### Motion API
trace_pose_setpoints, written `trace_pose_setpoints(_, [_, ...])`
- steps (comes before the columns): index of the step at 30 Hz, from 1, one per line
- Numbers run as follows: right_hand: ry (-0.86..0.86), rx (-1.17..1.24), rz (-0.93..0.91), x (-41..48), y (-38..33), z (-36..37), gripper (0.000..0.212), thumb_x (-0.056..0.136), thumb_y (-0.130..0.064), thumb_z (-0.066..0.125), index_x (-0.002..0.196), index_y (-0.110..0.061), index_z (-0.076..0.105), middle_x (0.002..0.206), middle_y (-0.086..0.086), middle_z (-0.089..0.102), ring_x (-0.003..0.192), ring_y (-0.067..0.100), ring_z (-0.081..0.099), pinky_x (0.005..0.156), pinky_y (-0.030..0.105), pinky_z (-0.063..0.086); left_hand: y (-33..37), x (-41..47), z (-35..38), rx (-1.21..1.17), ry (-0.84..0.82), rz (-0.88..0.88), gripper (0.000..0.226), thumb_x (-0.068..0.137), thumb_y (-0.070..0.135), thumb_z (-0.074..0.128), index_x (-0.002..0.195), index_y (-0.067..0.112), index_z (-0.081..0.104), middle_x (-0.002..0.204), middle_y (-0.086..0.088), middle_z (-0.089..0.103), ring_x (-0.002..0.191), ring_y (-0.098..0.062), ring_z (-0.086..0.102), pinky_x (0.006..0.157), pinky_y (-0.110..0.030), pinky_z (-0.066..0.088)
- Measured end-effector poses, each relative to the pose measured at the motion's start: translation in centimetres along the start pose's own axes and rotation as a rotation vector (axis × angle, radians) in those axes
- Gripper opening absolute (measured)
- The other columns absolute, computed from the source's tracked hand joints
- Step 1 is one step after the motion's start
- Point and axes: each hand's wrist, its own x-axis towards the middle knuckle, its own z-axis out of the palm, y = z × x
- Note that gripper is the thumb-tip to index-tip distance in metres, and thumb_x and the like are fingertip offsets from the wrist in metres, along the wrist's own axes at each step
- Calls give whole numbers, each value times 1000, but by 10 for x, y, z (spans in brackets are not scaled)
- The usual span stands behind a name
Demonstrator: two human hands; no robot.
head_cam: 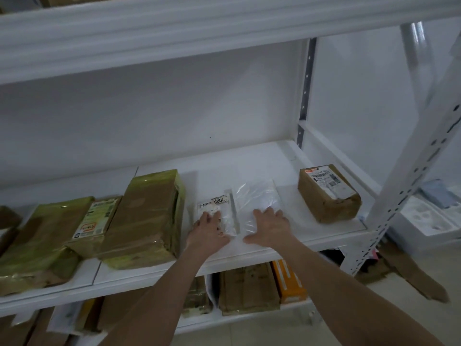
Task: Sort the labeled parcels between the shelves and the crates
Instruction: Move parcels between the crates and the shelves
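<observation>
A flat clear plastic parcel [252, 198] with a white label reading 7009 lies on the white middle shelf [287, 168]. My left hand [208, 229] rests flat on its labelled left end. My right hand [270, 227] lies on its near right part, fingers spread. Neither hand is closed around it. A small brown paper parcel [329, 194] with a label sits to the right. A large brown box wrapped in greenish tape [147, 216] stands to the left.
Further brown, tape-wrapped parcels [45, 236] fill the shelf's left side. The lower shelf holds brown parcels [247, 288] and an orange box [289, 280]. A perforated white upright [409, 171] stands at the right. White foam packing [429, 218] and cardboard scraps lie on the floor.
</observation>
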Motion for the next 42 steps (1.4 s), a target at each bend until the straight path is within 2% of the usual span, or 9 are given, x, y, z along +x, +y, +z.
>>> trace_pose_setpoints(8, [294, 96, 30, 17, 7, -16, 32, 96, -14, 44, 126, -22, 48, 109, 7, 64, 100, 27, 62, 72, 32, 43, -3, 2, 0, -101, -46, -14, 78, 85, 67, 40, 150, 33, 14, 159, -2, 10, 142, -31, 22, 110, -45, 31])
trace_pose_setpoints(13, [307, 1526, 137, 19, 4, -54, 10, 92, -8, 57, 83, -13, 56, 81, 7, 62, 75, 21, 58, 67, 31, 48, 22, 1, -35, -460, 402, -68, 56, 95, 41, 50, 142, 12, 39, 141, -10, 46, 123, -28, 48, 97, -36, 43])
trace_pose_setpoints(17, [-32, 1926, 124, 11, 2, -65, 10, 96, -10, 55, 86, -14, 58, 78, 4, 69, 72, 17, 66, 65, 31, 54, 56, 1, -64, -1388, 117, -161, 59, 92, 31, 61, 140, 5, 38, 120, -18, 63, 96, -29, 64, 75, -35, 54])
trace_pose_setpoints(21, [159, 1770, 156, 7, 2, -53, 14, 91, -10, 60, 106, -11, 58, 89, 7, 64, 76, 19, 62, 70, 28, 52, 68, 1, -68, -1406, 158, -152, 41, 87, 1, 62, 127, 0, 51, 112, -24, 64, 86, -30, 64, 66, -34, 55])
trace_pose_setpoints(25, [618, 992, 153, 3, 13, -51, 35, 93, -17, 56, 128, -19, 50, 123, 8, 52, 106, 25, 55, 90, 39, 48, 60, 5, -57, -938, 219, -142, 51, 85, 6, 66, 133, 7, 47, 122, -17, 61, 108, -31, 60, 94, -41, 48])
trace_pose_setpoints(28, [487, 457, -59, 0, 11, -43, 37, 95, -19, 51, 131, -25, 50, 136, 3, 43, 122, 24, 42, 96, 36, 42, 61, 4, -42, -636, 147, -12, 41, 88, 13, 62, 129, 9, 53, 126, -11, 61, 116, -28, 56, 97, -35, 45])
trace_pose_setpoints(34, [56, 132, -153, -1, -7, 5, 45, 98, -32, 45, 140, -22, 37, 148, 3, 28, 135, 31, 25, 106, 43, 35, 7, 13, -27, -110, 283, -18, 50, 89, 23, 52, 139, 23, 45, 141, -9, 42, 131, -25, 36, 108, -32, 32])
trace_pose_setpoints(38, [39, 70, -113, 1, -2, 6, 39, 98, -31, 42, 136, -21, 42, 145, 3, 29, 135, 35, 22, 109, 43, 32, -10, 15, -10, -205, 37, -111, 63, 87, 40, 56, 145, 33, 32, 148, -9, 30, 134, -29, 34, 108, -36, 35])
trace_pose_setpoints(42, [62, 12, -37, 4, 23, -1, 38, 96, -20, 44, 134, -21, 44, 144, 3, 30, 136, 34, 23, 109, 44, 30, 18, 19, 1, -231, 40, -46, 69, 87, 43, 57, 148, 36, 25, 151, -8, 28, 138, -28, 29, 109, -36, 33])
